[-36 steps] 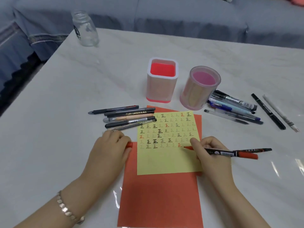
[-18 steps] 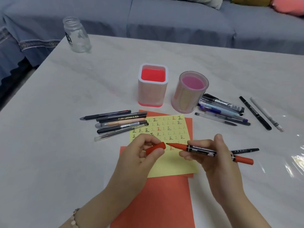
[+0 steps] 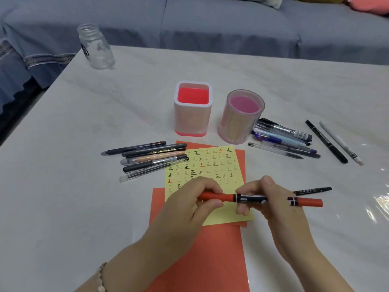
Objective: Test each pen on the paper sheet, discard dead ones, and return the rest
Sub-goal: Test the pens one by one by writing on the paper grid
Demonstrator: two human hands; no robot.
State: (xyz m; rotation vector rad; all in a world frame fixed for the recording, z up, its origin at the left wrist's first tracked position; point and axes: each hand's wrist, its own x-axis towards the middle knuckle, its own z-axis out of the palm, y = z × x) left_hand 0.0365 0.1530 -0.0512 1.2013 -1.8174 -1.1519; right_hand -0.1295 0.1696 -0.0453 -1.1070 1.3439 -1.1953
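A red marker pen (image 3: 252, 198) is held level above the yellow paper sheet (image 3: 212, 165), which is covered with small test marks. My right hand (image 3: 273, 203) grips its barrel. My left hand (image 3: 195, 203) holds the red cap, now seated on the pen's left tip. A group of pens (image 3: 147, 159) lies left of the sheet. Another pile of pens (image 3: 282, 138) lies right of the round holder (image 3: 242, 119). The square holder (image 3: 193, 108) stands beside it. Both holders look empty.
The orange sheet (image 3: 202, 260) lies under the yellow one. A black pen (image 3: 313, 190) lies just behind my right hand. A black pen (image 3: 326, 142) and a white pen (image 3: 341, 143) lie at the far right. A glass jar (image 3: 95, 47) stands at the table's far left corner. A grey sofa runs behind.
The right hand lifted the red pen off the sheet after writing. The left hand brought the red cap over and pushed it onto the pen's tip.
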